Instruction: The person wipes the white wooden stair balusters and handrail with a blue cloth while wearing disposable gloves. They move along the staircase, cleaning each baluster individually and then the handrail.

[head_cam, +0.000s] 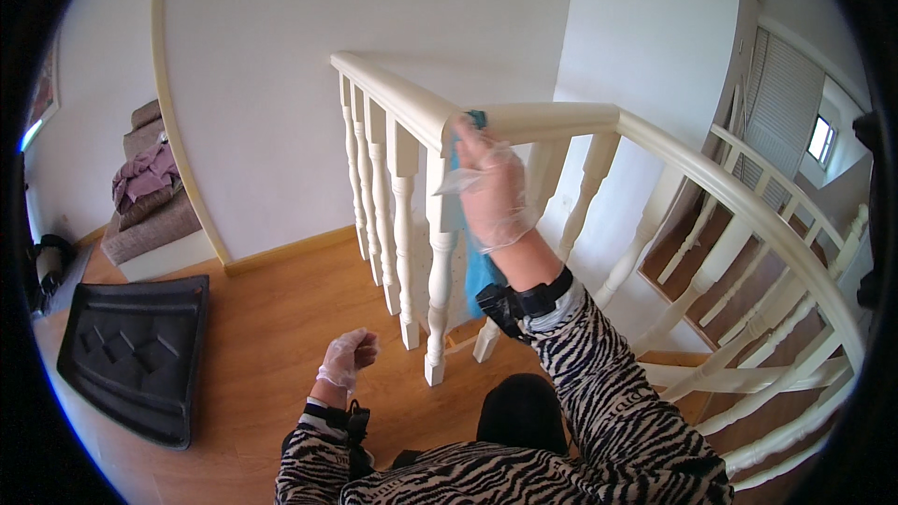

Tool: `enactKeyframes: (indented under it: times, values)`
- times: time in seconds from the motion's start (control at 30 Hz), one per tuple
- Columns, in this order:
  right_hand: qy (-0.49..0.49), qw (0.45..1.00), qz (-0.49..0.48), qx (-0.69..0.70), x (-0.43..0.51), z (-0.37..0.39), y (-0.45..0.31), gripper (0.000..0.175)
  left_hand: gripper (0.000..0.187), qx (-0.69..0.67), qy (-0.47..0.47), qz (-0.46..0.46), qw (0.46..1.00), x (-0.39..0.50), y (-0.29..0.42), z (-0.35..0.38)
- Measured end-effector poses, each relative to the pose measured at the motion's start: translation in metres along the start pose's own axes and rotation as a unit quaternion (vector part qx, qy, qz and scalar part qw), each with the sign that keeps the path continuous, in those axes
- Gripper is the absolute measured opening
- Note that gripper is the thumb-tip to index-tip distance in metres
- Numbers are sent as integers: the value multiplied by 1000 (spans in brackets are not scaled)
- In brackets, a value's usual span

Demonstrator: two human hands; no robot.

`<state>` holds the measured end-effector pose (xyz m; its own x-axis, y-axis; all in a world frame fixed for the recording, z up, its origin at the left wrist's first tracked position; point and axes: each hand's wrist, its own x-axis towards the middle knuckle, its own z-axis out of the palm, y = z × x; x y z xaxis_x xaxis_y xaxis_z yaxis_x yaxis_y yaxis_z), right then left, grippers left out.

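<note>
My right hand [494, 186], in a clear disposable glove, grips a blue cloth [479, 270] at the corner of the cream stair handrail [554, 119]. Part of the cloth shows past my fingers on the rail, and the rest hangs down beside the corner baluster [440, 273]. My left hand [351, 354], gloved the same way, is low over the wooden floor with its fingers curled. No object shows in it. Black straps are around both wrists.
Turned balusters [400, 224] stand under the rail, which curves away to the right above a stairwell. On the laminate floor [266, 351] at the left lies a black plastic tray [140, 358]. Behind it, a purple cloth [147, 175] lies on carpeted steps [158, 224] by the wall.
</note>
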<state>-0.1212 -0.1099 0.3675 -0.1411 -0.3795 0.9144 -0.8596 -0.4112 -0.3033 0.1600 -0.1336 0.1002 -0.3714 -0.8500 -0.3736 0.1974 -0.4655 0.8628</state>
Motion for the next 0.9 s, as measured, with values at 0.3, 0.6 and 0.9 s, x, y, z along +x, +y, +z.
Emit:
enactKeyframes:
  times: [0.3,0.6,0.9]
  values:
    - [3,998,30,56,10,-9,22,44,27,12,-32,21,999,4,2,-11]
    - [66,973,188,115,21,-20,29,33,27,39,-25,19,999,7,9,-22]
    - [58,998,-33,17,13,-2,0,22,28,29,-30,8,999,5,4,-3]
